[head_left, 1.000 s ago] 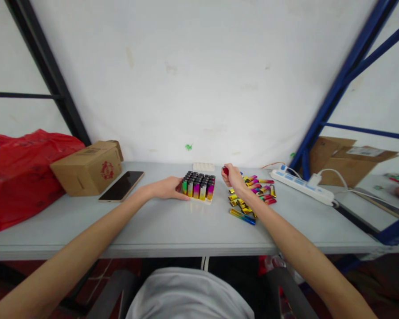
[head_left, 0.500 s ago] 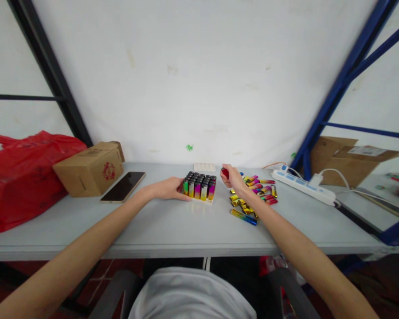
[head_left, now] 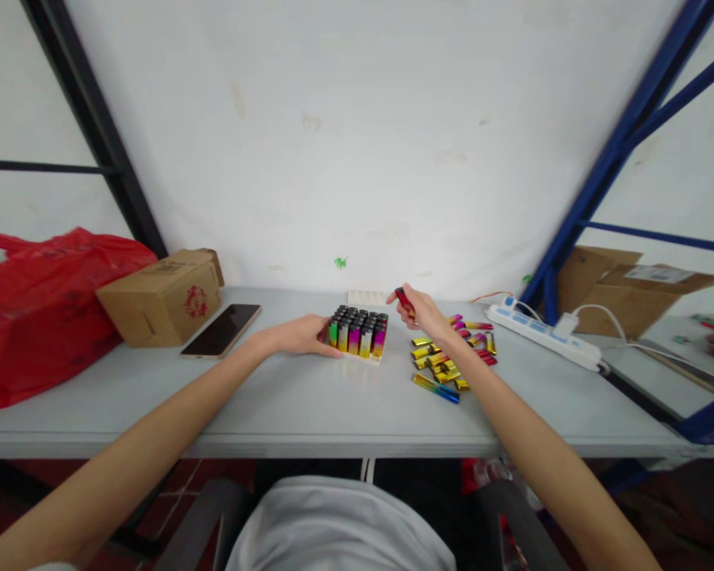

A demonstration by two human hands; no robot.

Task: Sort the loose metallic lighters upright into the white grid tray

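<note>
The right hand (head_left: 425,315) is pinching a red lighter (head_left: 404,302) right of the lighter tray (head_left: 372,361), whose left side the left hand (head_left: 305,335) is grasping, and I'm guessing that lighter's light, hard, slick, best held mid-body.

Grey table (head_left: 309,404) with lighter tray (head_left: 378,362), loose lighters (head_left: 437,363), phone (head_left: 222,331), carton (head_left: 160,305), red bag (head_left: 53,313), power strip (head_left: 535,334)

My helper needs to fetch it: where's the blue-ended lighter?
On the gray table, find the block of upright lighters, then the loose pile right of it. The blue-ended lighter lies nearest the front edge, the only one there showing blue.
</note>
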